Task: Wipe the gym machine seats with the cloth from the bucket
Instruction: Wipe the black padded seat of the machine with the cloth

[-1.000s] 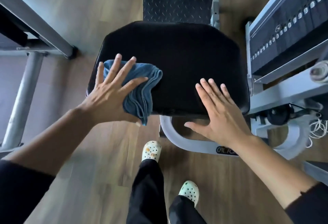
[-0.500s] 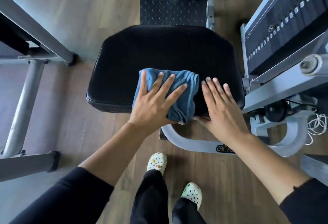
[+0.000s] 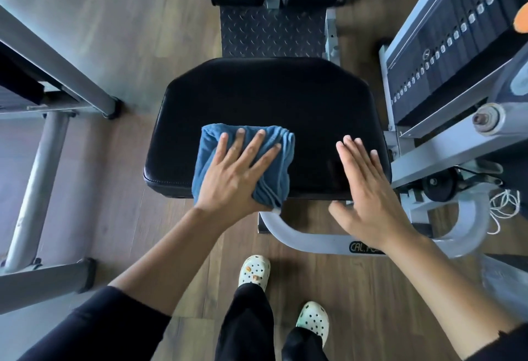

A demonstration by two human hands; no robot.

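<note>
one blue folded cloth point(image 3: 245, 163), ribbed edges, under the flat spread fingers of the left hand point(image 3: 233, 177) at the near edge of one black seat point(image 3: 271, 97). right hand point(image 3: 368, 189) flat, fingers straight, holding nothing, right of the cloth.

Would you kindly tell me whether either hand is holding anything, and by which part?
Nothing is gripped. The left hand presses flat, fingers straight, on top of the folded blue cloth on the seat; the right hand lies open over bare seat.

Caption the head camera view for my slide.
Left hand presses a blue cloth on the black seat; right hand lies flat beside it.
</note>
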